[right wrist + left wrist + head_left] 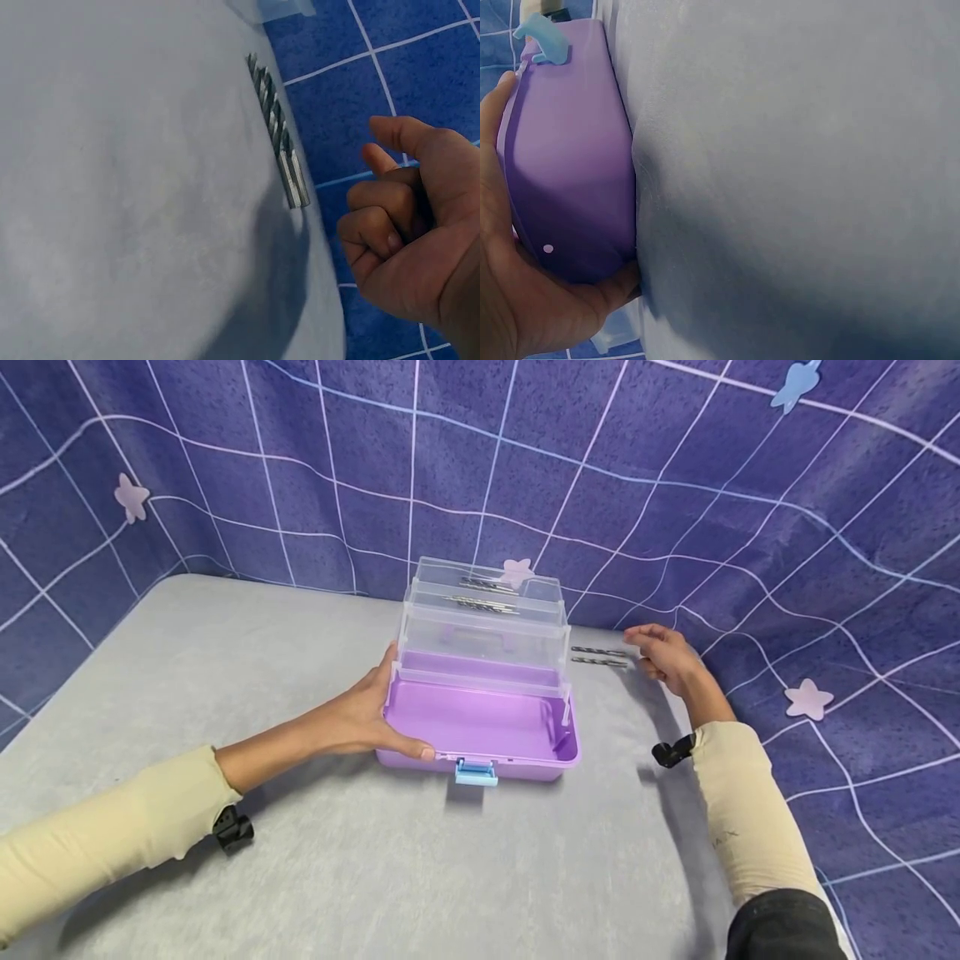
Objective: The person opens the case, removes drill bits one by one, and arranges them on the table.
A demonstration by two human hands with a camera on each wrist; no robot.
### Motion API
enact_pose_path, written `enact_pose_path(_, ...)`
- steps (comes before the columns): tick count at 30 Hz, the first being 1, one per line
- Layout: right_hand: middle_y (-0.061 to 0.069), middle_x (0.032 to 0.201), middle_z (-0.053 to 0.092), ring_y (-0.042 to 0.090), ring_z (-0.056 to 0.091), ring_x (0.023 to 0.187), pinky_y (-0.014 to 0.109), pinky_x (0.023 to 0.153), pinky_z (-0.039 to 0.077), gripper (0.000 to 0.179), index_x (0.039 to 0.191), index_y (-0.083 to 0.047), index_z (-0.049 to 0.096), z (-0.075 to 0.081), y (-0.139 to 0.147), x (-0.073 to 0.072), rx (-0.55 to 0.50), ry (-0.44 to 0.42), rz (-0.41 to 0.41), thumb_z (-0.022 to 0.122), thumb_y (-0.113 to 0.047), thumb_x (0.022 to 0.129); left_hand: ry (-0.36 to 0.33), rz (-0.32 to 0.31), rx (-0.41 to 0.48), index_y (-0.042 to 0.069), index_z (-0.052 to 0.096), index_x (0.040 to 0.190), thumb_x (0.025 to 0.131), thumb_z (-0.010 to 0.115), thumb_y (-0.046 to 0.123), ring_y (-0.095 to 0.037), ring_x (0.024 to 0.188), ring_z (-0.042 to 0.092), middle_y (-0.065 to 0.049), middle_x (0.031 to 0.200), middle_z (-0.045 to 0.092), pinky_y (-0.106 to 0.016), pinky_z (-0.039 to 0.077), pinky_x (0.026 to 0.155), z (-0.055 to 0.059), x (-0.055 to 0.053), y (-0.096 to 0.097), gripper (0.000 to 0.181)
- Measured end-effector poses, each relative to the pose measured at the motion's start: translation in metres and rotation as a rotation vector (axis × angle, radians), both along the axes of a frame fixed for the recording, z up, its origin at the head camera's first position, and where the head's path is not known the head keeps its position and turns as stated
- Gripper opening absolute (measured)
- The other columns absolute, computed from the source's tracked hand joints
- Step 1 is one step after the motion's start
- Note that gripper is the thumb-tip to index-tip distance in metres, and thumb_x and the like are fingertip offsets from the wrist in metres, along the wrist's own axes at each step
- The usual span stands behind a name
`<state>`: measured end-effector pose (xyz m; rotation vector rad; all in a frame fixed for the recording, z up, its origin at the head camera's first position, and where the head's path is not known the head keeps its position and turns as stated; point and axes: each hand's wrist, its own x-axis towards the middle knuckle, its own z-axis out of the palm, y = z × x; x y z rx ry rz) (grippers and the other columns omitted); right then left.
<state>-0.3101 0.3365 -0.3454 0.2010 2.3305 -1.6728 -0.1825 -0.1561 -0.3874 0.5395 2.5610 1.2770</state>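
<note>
A purple storage box [480, 718] stands unfolded on the table, its clear tiered trays [480, 647] raised at the back. My left hand [367, 710] grips the box's left end, thumb along the front rim; in the left wrist view the hand [547, 307] wraps round that end. To the right of the box lie two metal twist drill bits [597, 651], side by side. Just beyond their right ends hovers my right hand [663, 656], holding nothing. The right wrist view shows its lower fingers [375, 214] curled, beside the bits [281, 135].
More drill bits [480, 604] lie in the clear trays. A light blue latch [476, 772] hangs at the box's front. The grey table [300, 868] meets a purple-blue gridded cloth [450, 460] behind and on the right.
</note>
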Motion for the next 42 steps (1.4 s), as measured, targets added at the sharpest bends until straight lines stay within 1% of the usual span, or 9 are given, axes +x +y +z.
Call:
enact_pose_path(7, -0.012, 0.058, 0.038, 0.005, 0.031, 0.047, 0.022, 0.045, 0.029, 0.029, 0.129, -0.005, 0.056, 0.016, -0.014, -0.002, 0.021, 0.04, 0.025, 0.058, -0.022, 0.106, -0.007, 0.006, 0.003, 0.034, -0.024, 0.163, 0.052, 0.099, 0.062, -0.034, 0.143, 0.042, -0.019, 0.166, 0.025, -0.064, 0.03, 0.123, 0.002, 0.003, 0.001, 0.168)
enact_pose_path(11, -0.014, 0.08, 0.056, 0.004, 0.031, 0.047, 0.021, 0.045, 0.029, 0.032, 0.132, -0.004, 0.057, 0.021, -0.021, -0.006, 0.023, 0.067, 0.038, 0.06, -0.022, 0.106, -0.005, 0.012, 0.0, 0.031, -0.023, 0.164, 0.052, 0.1, 0.062, -0.034, 0.143, 0.043, -0.02, 0.166, 0.025, -0.063, 0.03, 0.123, 0.003, 0.004, 0.001, 0.169)
enact_pose_path(14, -0.014, 0.098, 0.059, 0.002, 0.03, 0.047, 0.02, 0.044, 0.028, 0.032, 0.131, -0.005, 0.059, 0.02, -0.025, -0.012, 0.018, 0.088, 0.044, 0.062, -0.023, 0.105, 0.008, 0.015, 0.01, 0.032, -0.022, 0.164, 0.052, 0.1, 0.06, -0.034, 0.143, 0.044, -0.019, 0.165, 0.027, -0.063, 0.031, 0.123, 0.003, 0.004, 0.002, 0.168)
enact_pose_path(17, -0.012, 0.096, 0.057, 0.001, 0.028, 0.045, 0.019, 0.043, 0.026, 0.03, 0.128, -0.007, 0.061, 0.019, -0.028, -0.019, 0.018, 0.116, 0.043, 0.065, -0.024, 0.103, 0.017, 0.014, 0.024, 0.035, -0.02, 0.164, 0.052, 0.101, 0.059, -0.034, 0.142, 0.046, -0.017, 0.164, 0.029, -0.063, 0.031, 0.123, 0.002, 0.005, 0.002, 0.167)
enact_pose_path(21, -0.014, 0.095, 0.06, 0.001, 0.029, 0.044, 0.02, 0.044, 0.026, 0.032, 0.126, -0.008, 0.064, 0.021, -0.037, -0.023, 0.044, 0.161, 0.05, 0.069, -0.026, 0.101, -0.007, 0.015, 0.026, 0.034, -0.022, 0.163, 0.053, 0.1, 0.06, -0.034, 0.144, 0.043, -0.018, 0.166, 0.024, -0.066, 0.03, 0.123, 0.003, 0.009, 0.002, 0.166)
enact_pose_path(28, -0.014, 0.084, 0.063, 0.003, 0.03, 0.042, 0.023, 0.044, 0.026, 0.039, 0.132, -0.001, 0.062, 0.042, -0.063, -0.017, 0.084, 0.188, 0.1, 0.07, -0.022, 0.1, -0.028, 0.01, 0.032, 0.034, -0.024, 0.163, 0.055, 0.099, 0.06, -0.035, 0.145, 0.042, -0.019, 0.169, 0.02, -0.067, 0.029, 0.123, 0.006, 0.013, 0.003, 0.166)
enact_pose_path(32, -0.012, 0.067, 0.056, 0.004, 0.031, 0.042, 0.024, 0.044, 0.027, 0.038, 0.132, 0.001, 0.062, 0.06, -0.082, -0.006, 0.115, 0.194, 0.131, 0.07, -0.018, 0.099, -0.018, 0.007, 0.048, 0.032, -0.021, 0.164, 0.055, 0.1, 0.058, -0.033, 0.142, 0.045, -0.017, 0.167, 0.023, -0.065, 0.03, 0.122, 0.005, 0.014, 0.005, 0.165)
enact_pose_path(35, -0.01, 0.05, 0.042, 0.005, 0.03, 0.04, 0.025, 0.043, 0.026, 0.037, 0.13, -0.001, 0.063, 0.069, -0.093, -0.001, 0.12, 0.2, 0.14, 0.071, -0.017, 0.098, -0.014, 0.006, 0.023, 0.032, -0.023, 0.163, 0.054, 0.099, 0.061, -0.033, 0.14, 0.046, -0.018, 0.165, 0.026, -0.064, 0.032, 0.122, 0.006, 0.015, 0.005, 0.167)
enact_pose_path(42, -0.011, 0.046, 0.038, 0.004, 0.028, 0.039, 0.025, 0.04, 0.023, 0.037, 0.127, -0.001, 0.068, 0.075, -0.111, -0.004, 0.071, 0.215, 0.146, 0.075, -0.016, 0.095, -0.01, 0.002, 0.022, 0.03, -0.025, 0.163, 0.052, 0.1, 0.061, -0.034, 0.139, 0.048, -0.019, 0.164, 0.028, -0.063, 0.031, 0.123, 0.008, 0.014, 0.005, 0.17)
